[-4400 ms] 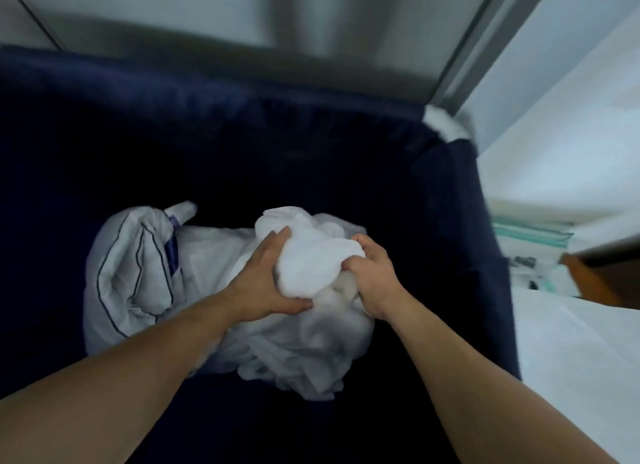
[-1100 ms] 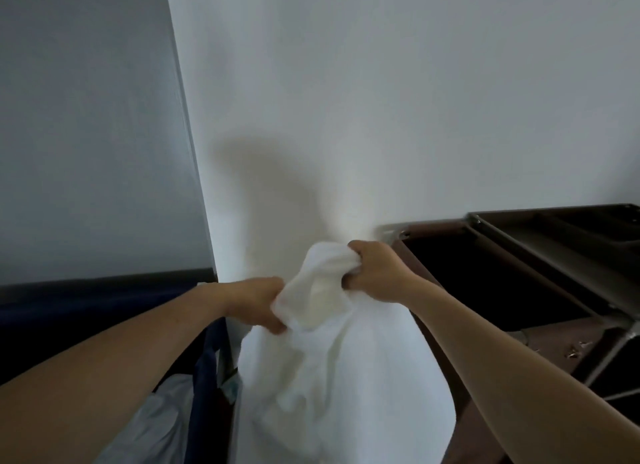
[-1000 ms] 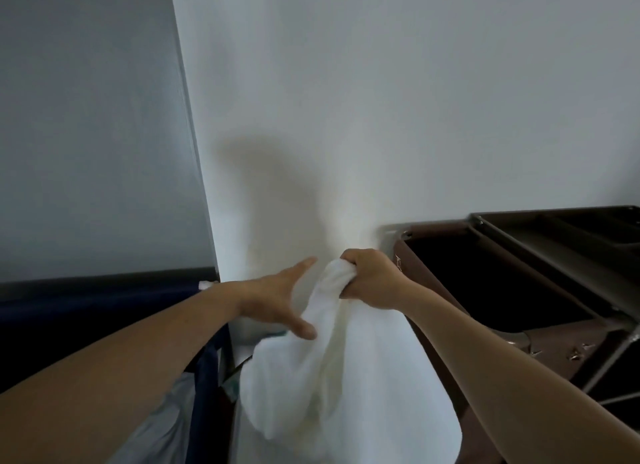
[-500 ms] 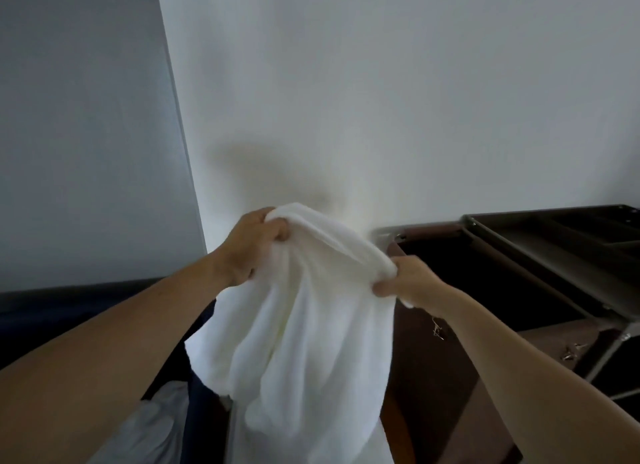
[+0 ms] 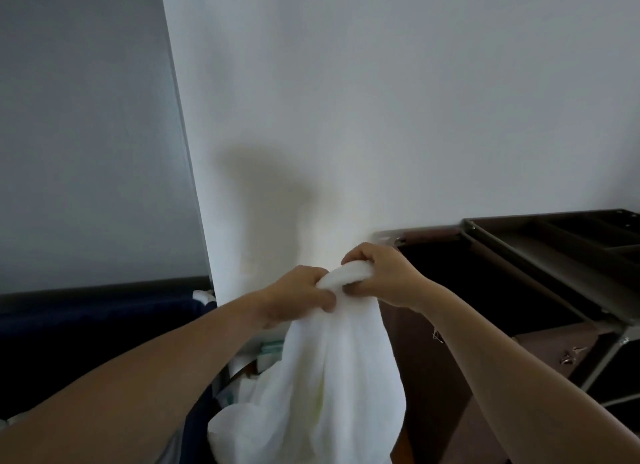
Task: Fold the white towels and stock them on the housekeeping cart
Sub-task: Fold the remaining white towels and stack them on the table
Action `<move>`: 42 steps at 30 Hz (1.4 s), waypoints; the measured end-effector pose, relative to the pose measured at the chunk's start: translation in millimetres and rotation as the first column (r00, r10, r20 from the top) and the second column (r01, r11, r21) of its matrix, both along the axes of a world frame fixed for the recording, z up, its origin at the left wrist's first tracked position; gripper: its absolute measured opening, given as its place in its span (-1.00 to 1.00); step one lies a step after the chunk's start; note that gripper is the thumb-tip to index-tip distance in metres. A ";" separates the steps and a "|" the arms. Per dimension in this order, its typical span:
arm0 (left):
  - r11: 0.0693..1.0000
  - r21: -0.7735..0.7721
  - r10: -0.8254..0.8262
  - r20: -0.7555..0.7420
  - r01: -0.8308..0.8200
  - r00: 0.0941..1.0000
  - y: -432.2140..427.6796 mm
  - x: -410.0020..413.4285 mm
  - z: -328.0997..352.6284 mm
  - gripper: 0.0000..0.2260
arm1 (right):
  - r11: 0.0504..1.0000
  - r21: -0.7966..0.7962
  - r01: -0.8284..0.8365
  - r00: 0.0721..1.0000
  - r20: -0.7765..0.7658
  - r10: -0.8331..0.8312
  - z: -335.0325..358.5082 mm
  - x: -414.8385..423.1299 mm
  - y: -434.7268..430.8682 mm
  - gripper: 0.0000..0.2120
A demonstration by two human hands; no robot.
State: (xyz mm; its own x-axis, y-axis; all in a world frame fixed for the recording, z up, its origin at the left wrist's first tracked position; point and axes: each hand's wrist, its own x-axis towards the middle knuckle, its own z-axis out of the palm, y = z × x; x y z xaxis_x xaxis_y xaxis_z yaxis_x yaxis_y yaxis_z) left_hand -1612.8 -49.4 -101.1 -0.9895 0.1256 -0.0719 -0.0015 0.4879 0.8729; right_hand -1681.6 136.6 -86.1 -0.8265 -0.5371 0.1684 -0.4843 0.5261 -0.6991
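Observation:
A white towel (image 5: 325, 377) hangs bunched in front of me, its lower end dropping out of view. My left hand (image 5: 294, 295) grips the top of it from the left. My right hand (image 5: 377, 274) grips the same top edge from the right, and the two hands sit almost touching. The brown housekeeping cart (image 5: 519, 280) stands to the right, its dark open bin just behind my right hand and a divided top tray further right.
A white wall (image 5: 381, 99) rises straight ahead with a grey panel (image 5: 86, 134) to its left. The navy laundry bin (image 5: 86, 328) sits at lower left. Some folded pale linen (image 5: 270, 349) shows between the bin and the cart.
I lifted the towel out of the navy bin. Half a second ago my hands held it spread apart; they have since come together at its top, and the towel hangs narrower.

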 end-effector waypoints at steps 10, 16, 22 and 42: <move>0.894 0.444 -0.018 0.169 -0.060 0.986 -22.2 11.0 -2.8 -0.62 | 0.888 -0.456 0.057 0.878 0.447 0.173 -14.8 -0.2 12.5 -0.90; 0.916 0.399 0.036 -0.011 -0.029 0.999 -12.0 4.7 -2.8 -0.78 | 0.977 -0.202 0.060 0.992 0.124 -0.036 -30.0 2.6 -5.5 -0.80; 0.937 0.346 -0.052 0.038 0.035 0.998 -13.7 5.2 -10.1 -0.70 | 0.970 -0.205 0.133 0.991 0.024 -0.131 -52.0 -7.9 -10.6 -0.80; 0.927 0.209 0.346 -0.152 -0.312 0.926 -33.2 -23.5 -31.1 -0.86 | 0.956 -0.236 0.174 0.982 0.119 -0.149 -111.3 -27.0 -0.6 -0.93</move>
